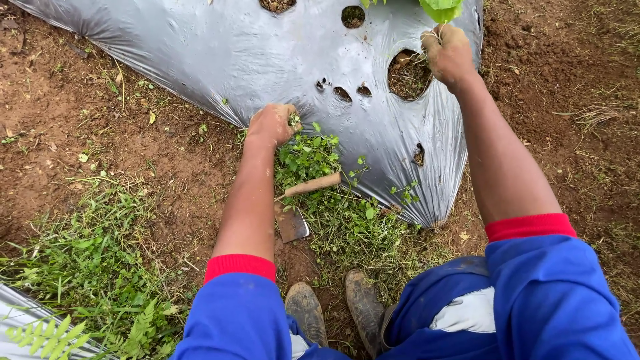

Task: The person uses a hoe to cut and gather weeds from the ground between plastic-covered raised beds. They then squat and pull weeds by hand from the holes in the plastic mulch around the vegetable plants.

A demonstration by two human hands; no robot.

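My left hand (270,123) is closed around a tuft of small green weeds (308,157) at the edge of a grey plastic mulch sheet (220,53). My right hand (448,55) is closed on the stem of a leafy green plant (440,9) beside a round planting hole (408,75) in the sheet. A small hoe with a wooden handle (312,185) and a metal blade (292,225) lies on the ground under my left forearm.
Bare red-brown soil (87,127) surrounds the sheet. Grass and ferns (93,267) grow at lower left, next to another strip of plastic (20,313). My muddy boots (333,310) stand at the bottom. The sheet has several more holes (353,16).
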